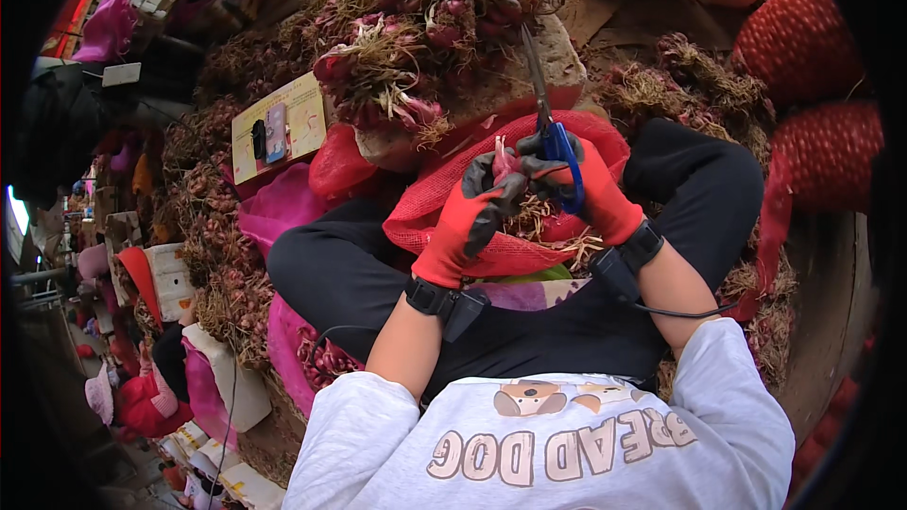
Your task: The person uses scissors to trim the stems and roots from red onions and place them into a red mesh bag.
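In a red glove with dark grey fingers, my left hand (pixel 472 212) is closed, pinching a small pinkish-red shallot (pixel 505 163) with a pale stem end pointing up. My right hand (pixel 600 191), gloved the same way, grips scissors (pixel 573 170) by their blue handles. Their blades point up and away, above and right of the shallot. Both hands are close together over a red mesh bag (pixel 425 212) spread between my legs, with shallots and dry root trimmings (pixel 534 224) in it. Just beyond, bunched shallots with dry roots (pixel 378 57) are heaped on a pale block (pixel 559 61).
A yellowish carton (pixel 307 113) with a phone (pixel 275 132) on it lies left of the block. Full red mesh sacks (pixel 798 42) stand at the right. More shallots (pixel 213 255) cover the left side. Farther left are white foam boxes (pixel 241 397) and a person in red (pixel 142 406).
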The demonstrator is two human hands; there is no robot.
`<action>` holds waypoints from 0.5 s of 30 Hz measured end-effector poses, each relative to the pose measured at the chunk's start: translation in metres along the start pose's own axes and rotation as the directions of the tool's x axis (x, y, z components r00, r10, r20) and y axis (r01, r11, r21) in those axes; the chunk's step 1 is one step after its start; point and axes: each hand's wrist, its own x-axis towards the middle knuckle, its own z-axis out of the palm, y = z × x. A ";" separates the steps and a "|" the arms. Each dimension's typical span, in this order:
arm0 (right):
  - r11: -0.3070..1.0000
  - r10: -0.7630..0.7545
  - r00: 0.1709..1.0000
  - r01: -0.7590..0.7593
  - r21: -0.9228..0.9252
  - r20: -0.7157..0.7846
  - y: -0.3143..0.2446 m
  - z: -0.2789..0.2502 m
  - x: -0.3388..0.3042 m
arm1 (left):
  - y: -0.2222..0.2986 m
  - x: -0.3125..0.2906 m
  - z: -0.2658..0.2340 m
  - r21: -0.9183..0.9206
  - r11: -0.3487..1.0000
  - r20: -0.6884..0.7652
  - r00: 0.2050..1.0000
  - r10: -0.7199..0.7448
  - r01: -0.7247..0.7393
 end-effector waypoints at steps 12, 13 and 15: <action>0.965 -0.027 0.991 0.061 -0.255 0.132 -0.007 0.011 -0.005 | -0.004 -0.004 -0.004 0.380 0.912 0.051 0.988 0.145 -0.153; 0.924 -0.129 0.980 0.174 -0.340 0.152 -0.004 0.012 -0.003 | -0.003 -0.005 -0.002 0.322 0.939 -0.023 0.990 0.139 -0.124; 0.945 -0.016 0.951 0.116 -0.306 0.309 -0.011 0.012 -0.010 | -0.001 0.000 -0.002 -0.337 0.941 -0.144 0.985 -0.095 0.042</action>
